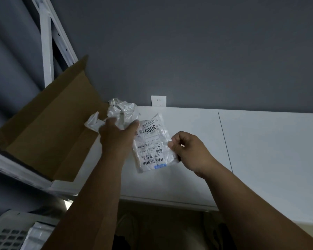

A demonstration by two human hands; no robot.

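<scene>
- Hidden: the fingertips of the left hand (116, 136), inside one crumpled wrap (123, 110) (grip unclear).
- The right hand (186, 150) pinches one labelled bag (152, 147) at its 3 o'clock edge, above the table (260, 150).
- One box (49, 127) at 9 o'clock.
</scene>
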